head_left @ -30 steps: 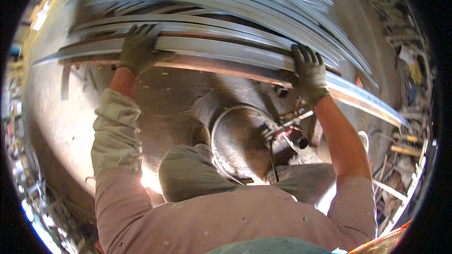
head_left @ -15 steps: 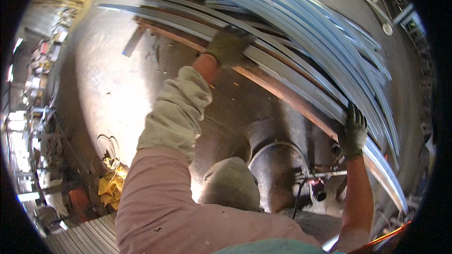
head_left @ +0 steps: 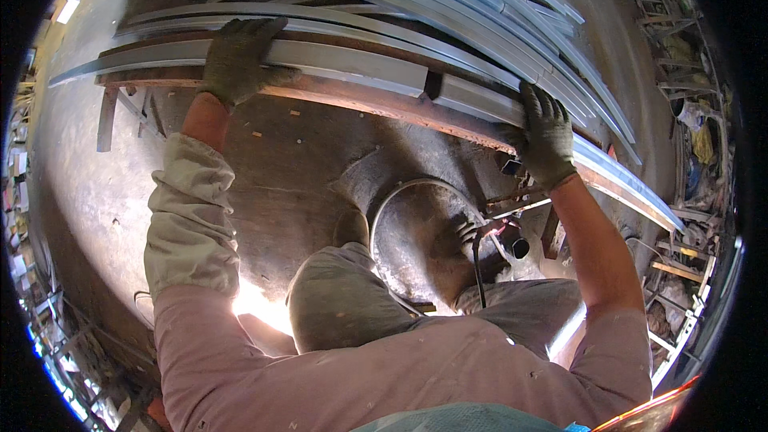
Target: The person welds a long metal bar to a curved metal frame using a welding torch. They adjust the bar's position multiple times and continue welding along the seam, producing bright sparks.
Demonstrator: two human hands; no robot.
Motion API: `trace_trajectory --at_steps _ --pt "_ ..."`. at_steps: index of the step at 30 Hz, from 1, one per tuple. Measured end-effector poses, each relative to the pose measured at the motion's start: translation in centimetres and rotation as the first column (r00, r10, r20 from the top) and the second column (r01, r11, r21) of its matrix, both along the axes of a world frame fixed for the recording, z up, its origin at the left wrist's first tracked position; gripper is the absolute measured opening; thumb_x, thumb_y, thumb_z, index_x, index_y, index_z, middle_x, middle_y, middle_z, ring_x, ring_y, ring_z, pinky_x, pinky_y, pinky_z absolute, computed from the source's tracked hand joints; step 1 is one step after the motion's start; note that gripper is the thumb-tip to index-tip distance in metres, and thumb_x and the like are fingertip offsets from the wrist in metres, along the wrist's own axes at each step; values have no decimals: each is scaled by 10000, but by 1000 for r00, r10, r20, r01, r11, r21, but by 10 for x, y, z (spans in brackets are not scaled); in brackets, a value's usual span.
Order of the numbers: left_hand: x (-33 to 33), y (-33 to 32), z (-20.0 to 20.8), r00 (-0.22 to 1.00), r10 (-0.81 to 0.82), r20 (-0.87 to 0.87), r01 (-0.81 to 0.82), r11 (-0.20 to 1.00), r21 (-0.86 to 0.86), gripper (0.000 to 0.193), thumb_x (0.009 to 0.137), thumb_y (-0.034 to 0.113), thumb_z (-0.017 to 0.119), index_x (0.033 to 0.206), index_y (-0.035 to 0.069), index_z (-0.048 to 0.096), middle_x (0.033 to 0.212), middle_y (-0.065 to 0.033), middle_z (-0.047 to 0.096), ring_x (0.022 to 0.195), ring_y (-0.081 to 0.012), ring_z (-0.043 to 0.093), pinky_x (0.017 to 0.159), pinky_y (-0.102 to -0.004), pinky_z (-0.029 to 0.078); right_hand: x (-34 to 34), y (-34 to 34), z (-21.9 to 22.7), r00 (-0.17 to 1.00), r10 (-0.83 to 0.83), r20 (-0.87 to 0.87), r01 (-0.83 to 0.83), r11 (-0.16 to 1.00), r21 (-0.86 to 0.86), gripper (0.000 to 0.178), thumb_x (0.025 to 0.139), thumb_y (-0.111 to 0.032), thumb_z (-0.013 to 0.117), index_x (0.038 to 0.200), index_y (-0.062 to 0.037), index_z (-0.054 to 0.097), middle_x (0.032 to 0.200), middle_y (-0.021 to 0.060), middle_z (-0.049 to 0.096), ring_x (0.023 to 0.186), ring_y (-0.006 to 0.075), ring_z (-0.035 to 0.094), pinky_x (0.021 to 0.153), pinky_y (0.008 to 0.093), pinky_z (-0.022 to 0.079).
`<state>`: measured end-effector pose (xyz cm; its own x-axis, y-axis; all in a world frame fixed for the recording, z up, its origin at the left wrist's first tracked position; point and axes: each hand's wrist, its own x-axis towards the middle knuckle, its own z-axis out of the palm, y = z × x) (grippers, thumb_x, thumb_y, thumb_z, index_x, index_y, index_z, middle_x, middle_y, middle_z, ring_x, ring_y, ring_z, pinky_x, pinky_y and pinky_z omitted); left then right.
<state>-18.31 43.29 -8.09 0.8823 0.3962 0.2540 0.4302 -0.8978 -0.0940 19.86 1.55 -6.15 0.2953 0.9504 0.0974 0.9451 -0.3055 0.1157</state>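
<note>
Gripping one long grey steel tube (head_left: pixel 352 64) atop the stack, both gloved hands, left (head_left: pixel 238 60) and right (head_left: pixel 544 134), clasp it well apart, sensibly for something stiff and heavy.

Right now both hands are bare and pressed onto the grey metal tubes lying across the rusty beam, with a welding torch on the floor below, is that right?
Not quite: the head view shows both hands gloved, not bare. The left hand and the right hand wear dark work gloves as they press on the grey metal tubes lying across the rusty beam, with the welding torch on the floor below.
</note>
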Motion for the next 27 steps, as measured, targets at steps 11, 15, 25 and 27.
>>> trace_trajectory --at_steps 11,15,25,27 --pt "9 -12 2 992 -54 116 37 990 139 932 835 705 863 1519 107 652 1447 -163 718 1350 -391 665 1167 -555 496 -27 31 -1 1000 -15 -5 15 997 71 934 966 -653 766 1642 -64 507 1573 220 610 1413 444 594 1240 566 434" --pt "44 -114 -1 861 -142 489 122 990 73 826 898 542 895 1536 87 632 1506 -191 676 1379 -419 633 1170 -547 494 -25 28 -2 1000 -30 6 30 998 63 931 958 -646 776 1647 -79 509 1563 216 618 1403 446 604 1231 561 447" --pt "91 -234 -14 952 19 304 32 987 -160 843 869 535 879 1571 145 623 1432 -152 625 1303 -401 594 1087 -561 521 -26 30 1 1000 -17 -14 18 997 71 946 939 -637 805 1644 -78 516 1517 211 651 1358 439 640 1199 559 475" --pt "93 -234 -12 937 29 348 34 984 -173 811 866 511 890 1544 140 639 1451 -150 623 1329 -405 589 1120 -564 506 -26 29 -1 999 -32 -6 32 997 65 950 944 -647 798 1652 -81 512 1519 210 651 1359 438 641 1197 557 478"
